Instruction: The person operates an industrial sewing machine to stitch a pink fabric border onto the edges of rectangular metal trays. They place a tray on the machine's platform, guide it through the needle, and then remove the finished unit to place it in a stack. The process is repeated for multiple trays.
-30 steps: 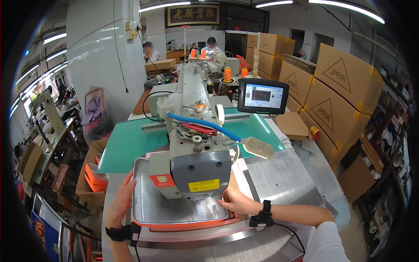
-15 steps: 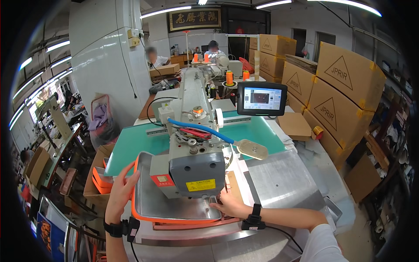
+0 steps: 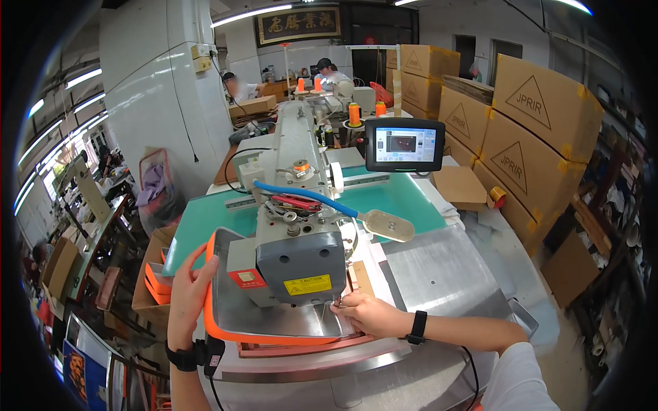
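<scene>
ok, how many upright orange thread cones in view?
4. Nearer pair, by the monitor: left near cone, right near cone. Farther pair, toward the back: left far cone, right far cone. More may be hidden behind equipment.

A silvery metal worktable (image 3: 295, 388) carries a grey sewing machine (image 3: 299, 264), with a green sheet (image 3: 406, 205) spread on both sides of its arm; a flat reddish frame (image 3: 301, 349) lies nearer, a pale sheet (image 3: 384, 275) to the right
</scene>
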{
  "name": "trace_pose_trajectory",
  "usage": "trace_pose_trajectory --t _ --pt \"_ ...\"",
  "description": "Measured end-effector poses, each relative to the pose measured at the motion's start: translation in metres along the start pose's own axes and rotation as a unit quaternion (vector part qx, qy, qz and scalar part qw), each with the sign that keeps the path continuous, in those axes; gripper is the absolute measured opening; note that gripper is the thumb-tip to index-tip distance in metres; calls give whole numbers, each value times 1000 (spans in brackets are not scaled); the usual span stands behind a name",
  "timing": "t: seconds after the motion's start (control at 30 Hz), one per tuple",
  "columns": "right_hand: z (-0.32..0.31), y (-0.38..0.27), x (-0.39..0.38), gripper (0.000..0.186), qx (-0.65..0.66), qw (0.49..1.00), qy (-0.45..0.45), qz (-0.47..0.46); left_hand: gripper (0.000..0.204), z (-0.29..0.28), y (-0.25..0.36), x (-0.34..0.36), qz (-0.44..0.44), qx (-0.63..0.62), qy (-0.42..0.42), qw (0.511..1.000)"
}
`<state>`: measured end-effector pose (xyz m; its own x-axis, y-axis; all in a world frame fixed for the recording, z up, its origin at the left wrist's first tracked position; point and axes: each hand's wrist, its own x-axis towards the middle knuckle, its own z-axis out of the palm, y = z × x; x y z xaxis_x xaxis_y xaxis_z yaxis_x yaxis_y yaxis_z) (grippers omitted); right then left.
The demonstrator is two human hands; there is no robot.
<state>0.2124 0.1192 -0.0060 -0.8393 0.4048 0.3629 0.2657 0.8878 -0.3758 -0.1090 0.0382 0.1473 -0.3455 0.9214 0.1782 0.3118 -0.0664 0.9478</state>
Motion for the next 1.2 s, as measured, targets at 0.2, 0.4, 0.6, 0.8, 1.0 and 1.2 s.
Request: trace_pose_trajectory --t 0.2,0.4,0.6,0.8,1.0,1.2 --pt "-1 -6 6 53 -40 997 -69 17 52 0 11 -2 16 57 13 998" --pt "6 -5 8 55 -53 996 -67 9 49 -1 14 -1 23 29 6 999" --pt "11 -9 11 47 54 996 -59 38 53 -30 -11 -2 32 65 -4 997" --pt "-37 -28 8 34 313 930 -151 117 52 -81 -42 -56 -74 76 32 994" --pt "-16 -36 -14 42 607 718 -182 288 52 -99 -110 -128 -48 -128 74 988" --pt "30 -70 39 48 782 459 -148 395 62 -98 -146 -255 -196 -136 141 961"
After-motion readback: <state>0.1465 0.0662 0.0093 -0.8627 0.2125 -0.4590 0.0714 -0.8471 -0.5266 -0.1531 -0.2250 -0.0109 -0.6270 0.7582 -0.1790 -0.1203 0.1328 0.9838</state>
